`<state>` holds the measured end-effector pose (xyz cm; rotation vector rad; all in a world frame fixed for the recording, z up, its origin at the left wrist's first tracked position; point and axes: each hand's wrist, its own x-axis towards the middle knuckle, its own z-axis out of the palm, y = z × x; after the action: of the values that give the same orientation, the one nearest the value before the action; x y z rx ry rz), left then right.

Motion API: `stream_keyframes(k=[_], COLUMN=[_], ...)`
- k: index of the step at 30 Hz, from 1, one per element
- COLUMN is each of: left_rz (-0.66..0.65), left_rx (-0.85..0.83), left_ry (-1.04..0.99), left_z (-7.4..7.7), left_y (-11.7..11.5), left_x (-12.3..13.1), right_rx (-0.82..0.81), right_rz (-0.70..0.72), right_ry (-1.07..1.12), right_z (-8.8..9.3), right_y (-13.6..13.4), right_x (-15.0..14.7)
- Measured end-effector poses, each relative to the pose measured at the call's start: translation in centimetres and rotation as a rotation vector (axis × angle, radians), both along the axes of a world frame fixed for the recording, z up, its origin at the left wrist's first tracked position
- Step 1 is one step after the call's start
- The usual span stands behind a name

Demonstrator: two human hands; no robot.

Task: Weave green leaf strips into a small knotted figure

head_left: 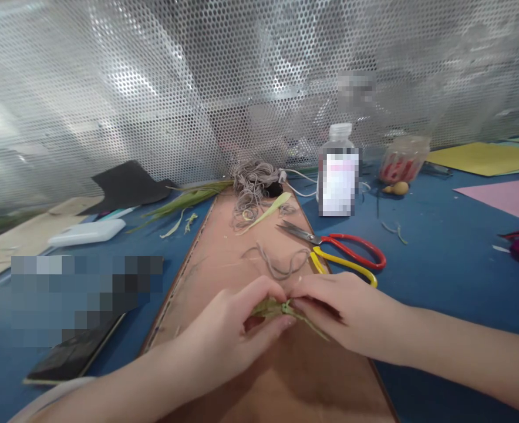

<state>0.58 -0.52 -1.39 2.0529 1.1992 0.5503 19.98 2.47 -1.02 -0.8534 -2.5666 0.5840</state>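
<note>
So right now you've got both hands closed in on one little folded leaf, dead centre on the brown board. Your left hand pinches it from the 9 o'clock side, thumb on top and fingers curled under. Your right hand pinches the other end from 3 o'clock, and a thin strip trails out below it toward 5. Fingertips nearly meet over the middle; my guess is that tight a grip is what stops the folds from springing open.

A loose loop of string lies on the board at 12 o'clock, just beyond your knuckles. The scissors are at 1 o'clock, handles toward you, looks like an easy grab for the right hand. The fresh leaves sit way out at 11, and the big string tangle sits at the board's far end.

Containers: the clear bottle at 1 o'clock has its cap on, and I can't tell what's inside. The plastic cup beyond it holds something red and white, too blurry to name.
</note>
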Motion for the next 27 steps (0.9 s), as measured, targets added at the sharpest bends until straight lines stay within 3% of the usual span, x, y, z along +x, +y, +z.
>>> stream_keyframes(k=[7,14,23,27], left_rz=[-0.057,-0.098,-0.079,-0.041], left_rx=[0.183,0.268,0.212,0.117], left_ry=[0.183,0.219,0.188,0.086], left_z=[0.19,0.5,0.48,0.17], left_y=[-0.11,-0.01,-0.21,-0.19], left_x=[-0.16,0.18,0.17,0.09], right_rx=[0.093,0.134,0.144,0.023], right_rz=[-0.008,-0.024,-0.035,-0.082], right_ry=[-0.058,-0.053,-0.019,0.071], right_z=[0.37,0.49,0.21,0.28], right_y=[-0.67,-0.76,-0.78,-0.73], right_x=[0.04,0.17,0.2,0.29])
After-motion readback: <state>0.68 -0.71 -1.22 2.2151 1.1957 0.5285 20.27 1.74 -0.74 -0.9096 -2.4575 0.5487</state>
